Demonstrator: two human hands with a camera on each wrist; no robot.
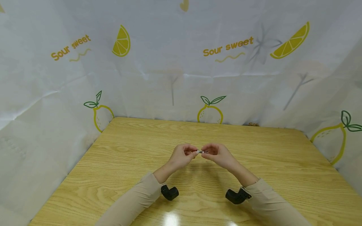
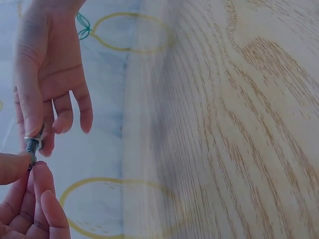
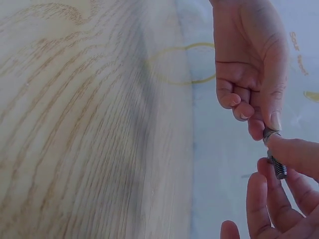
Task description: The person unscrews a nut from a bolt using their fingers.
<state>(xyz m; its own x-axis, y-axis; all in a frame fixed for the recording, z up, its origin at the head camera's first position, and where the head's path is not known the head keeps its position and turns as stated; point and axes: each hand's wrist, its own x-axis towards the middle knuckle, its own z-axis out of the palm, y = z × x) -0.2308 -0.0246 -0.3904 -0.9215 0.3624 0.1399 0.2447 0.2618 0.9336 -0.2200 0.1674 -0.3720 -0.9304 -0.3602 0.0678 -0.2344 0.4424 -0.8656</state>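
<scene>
Between the two hands, above the table, is a short metal bolt with a ringed thread. My left hand pinches one end of it between thumb and fingertips. From the other side my right hand pinches it, thumb against a nut on the thread. Past the right thumb the bolt's threaded tip sticks out in the right wrist view. Fingertips cover the bolt's other end in part. The right hand's remaining fingers are loosely bent.
A wood-grain table lies under both hands. Behind it hangs a white curtain printed with lemons and lettering. Black wrist mounts stick out from the beige sleeves.
</scene>
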